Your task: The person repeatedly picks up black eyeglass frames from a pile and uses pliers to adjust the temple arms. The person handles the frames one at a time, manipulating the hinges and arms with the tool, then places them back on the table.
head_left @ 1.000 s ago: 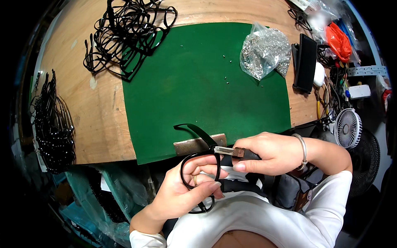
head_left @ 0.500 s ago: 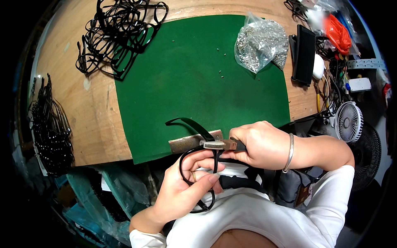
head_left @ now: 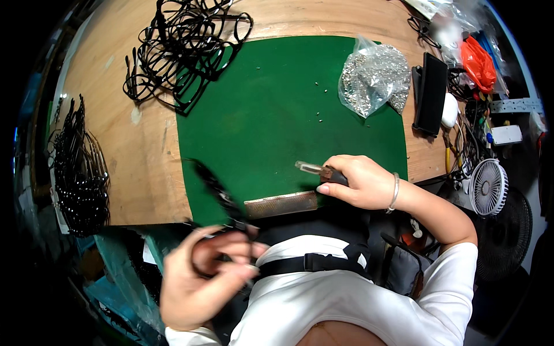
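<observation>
My left hand [head_left: 199, 282], smeared by motion, is closed on a black glasses frame [head_left: 216, 187] off the mat's near left corner. One temple points up and left over the green mat [head_left: 259, 127]; the rims are blurred among the fingers. My right hand [head_left: 363, 183] grips pliers [head_left: 317, 169] by dark handles at the mat's near right side. Their pale-tipped jaws point left, with nothing visible between them. A textured metal plate [head_left: 281, 205] lies along the mat's near edge, between the two hands.
At the far left, black glasses frames [head_left: 190, 52] lie in a tangled heap. Black glasses temples [head_left: 81, 173] are bunched at the left edge. A clear bag [head_left: 372, 75] of small metal parts sits far right, with several loose bits nearby. Beyond are a black case [head_left: 430, 95] and white fan [head_left: 488, 187].
My left hand has drawn the glasses frame left, away from the pliers. My right hand has stayed near its place, the pliers' jaws now apart from the frame. The view has shifted slightly.
</observation>
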Demonstrator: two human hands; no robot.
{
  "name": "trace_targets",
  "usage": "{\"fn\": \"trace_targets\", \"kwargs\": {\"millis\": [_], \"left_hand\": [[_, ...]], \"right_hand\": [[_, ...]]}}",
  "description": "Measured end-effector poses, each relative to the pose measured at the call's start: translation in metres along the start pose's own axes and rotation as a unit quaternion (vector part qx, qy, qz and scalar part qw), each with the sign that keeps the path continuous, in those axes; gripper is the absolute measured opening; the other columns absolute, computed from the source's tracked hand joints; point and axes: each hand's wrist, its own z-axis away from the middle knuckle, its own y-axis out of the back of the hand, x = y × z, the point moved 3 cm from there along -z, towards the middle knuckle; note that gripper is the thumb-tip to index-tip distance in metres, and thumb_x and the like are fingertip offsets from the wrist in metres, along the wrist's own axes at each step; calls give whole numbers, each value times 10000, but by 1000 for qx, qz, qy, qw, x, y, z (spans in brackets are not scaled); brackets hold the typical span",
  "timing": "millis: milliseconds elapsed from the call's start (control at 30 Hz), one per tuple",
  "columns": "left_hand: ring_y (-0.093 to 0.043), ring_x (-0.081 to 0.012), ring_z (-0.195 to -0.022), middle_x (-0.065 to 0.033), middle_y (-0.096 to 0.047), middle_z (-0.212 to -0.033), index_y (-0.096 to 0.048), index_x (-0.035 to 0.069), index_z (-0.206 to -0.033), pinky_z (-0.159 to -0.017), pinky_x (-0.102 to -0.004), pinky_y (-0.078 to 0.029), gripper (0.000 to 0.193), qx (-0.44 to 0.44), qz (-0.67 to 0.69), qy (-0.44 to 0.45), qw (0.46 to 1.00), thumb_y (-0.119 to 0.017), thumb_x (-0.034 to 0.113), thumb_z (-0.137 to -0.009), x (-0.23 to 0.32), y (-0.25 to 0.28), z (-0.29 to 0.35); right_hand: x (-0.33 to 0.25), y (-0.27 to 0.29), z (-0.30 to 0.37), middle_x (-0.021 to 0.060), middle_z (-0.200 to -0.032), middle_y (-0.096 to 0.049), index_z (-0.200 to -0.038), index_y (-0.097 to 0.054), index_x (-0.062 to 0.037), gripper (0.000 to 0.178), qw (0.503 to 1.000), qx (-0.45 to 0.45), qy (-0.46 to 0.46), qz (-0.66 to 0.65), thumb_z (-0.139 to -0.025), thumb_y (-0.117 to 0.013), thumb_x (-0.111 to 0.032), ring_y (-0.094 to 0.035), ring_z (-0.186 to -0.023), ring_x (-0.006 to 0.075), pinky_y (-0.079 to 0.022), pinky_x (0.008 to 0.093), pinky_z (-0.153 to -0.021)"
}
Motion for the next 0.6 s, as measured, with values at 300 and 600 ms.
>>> {"fn": "trace_targets", "kwargs": {"millis": [300, 600], "left_hand": [[-553, -152, -668, -91, -554, -711, -525, -13, -903, -611, -272, -460, 252, 144, -488, -84, 857, -619, -47, -672, -25, 136, -84], [-578, -316, -736, -159, -582, -797, -520, -3, -953, -638, -390, -470, 268, 322, -642, -357, 597, -598, 161, -756, 38, 39, -221]], "right_hand": [[-5, 0, 3, 162, -748, -563, -838, -557, 0, 291, 1000, 2, 8, -13, -779, -588, -283, -556, -687, 313, -434, 353, -625], [-12, -9, 2, 186, -764, -552, -857, -548, 13, 308, 999, 11, -1, 35, -770, -587, -280, -550, -725, 340, -439, 386, -642]]}}
